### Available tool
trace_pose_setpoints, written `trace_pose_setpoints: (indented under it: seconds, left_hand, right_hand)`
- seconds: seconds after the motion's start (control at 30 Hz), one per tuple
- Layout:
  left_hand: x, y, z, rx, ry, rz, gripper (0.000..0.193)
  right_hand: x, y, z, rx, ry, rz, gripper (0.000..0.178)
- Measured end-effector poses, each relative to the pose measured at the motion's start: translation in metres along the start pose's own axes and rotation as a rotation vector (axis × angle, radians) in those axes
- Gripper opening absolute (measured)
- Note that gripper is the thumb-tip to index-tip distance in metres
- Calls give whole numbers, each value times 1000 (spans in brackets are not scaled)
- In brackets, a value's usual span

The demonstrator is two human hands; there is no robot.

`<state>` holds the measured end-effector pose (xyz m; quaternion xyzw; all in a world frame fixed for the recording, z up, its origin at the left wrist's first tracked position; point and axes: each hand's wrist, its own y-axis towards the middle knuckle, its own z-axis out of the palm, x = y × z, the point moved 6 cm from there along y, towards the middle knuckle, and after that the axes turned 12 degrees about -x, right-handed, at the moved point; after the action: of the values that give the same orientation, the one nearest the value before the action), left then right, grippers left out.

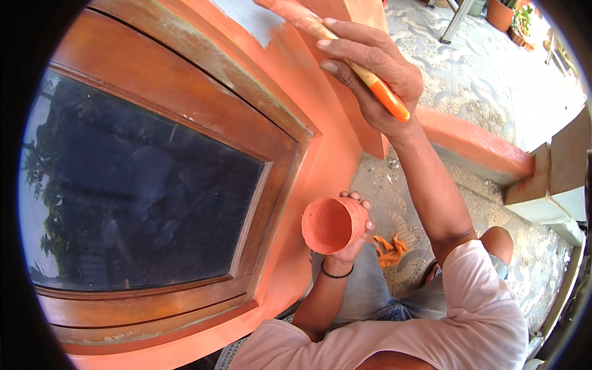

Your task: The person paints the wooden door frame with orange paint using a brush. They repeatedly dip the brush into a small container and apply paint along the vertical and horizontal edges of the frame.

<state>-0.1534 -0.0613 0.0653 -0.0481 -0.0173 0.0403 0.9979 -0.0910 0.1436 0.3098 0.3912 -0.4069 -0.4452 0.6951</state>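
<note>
My right hand [382,74], raised toward the top, grips a paintbrush [373,80] with a pale wooden handle that ends in an orange tip. Its upper part is smeared with salmon-orange paint and runs out at the top edge, so the bristles are hardly visible. Beside it, fresh orange strokes border a pale unpainted patch [259,28] on the orange wall [336,160]. Lower down, the fingers of my left hand [357,237] wrap round a paint-coated cup [333,226], its mouth facing up. Orange paint coats the inside of the cup.
A wooden-framed window [142,191] with dark glass fills the left. An orange-topped low wall [475,142] meets a tiled pillar [549,172] at the right. An orange rag [390,251] lies on the patterned floor. Potted plants [501,13] and metal legs [457,21] stand at upper right.
</note>
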Motion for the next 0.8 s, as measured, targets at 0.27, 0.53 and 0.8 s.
trace_pose_setpoints:
  seconds: [0.27, 0.53, 0.8]
  left_hand:
    - [10, -2, 3, 28, 7, -27, 54]
    - [4, -2, -2, 0, -5, -22, 54]
    - [2, -4, 2, 49, -10, -11, 50]
  right_hand:
    - [-34, -148, -44, 346, -99, 326, 16]
    - [-36, -181, -65, -168, -210, 1117, 15]
    - [-19, 8, 32, -149, 122, 847, 17]
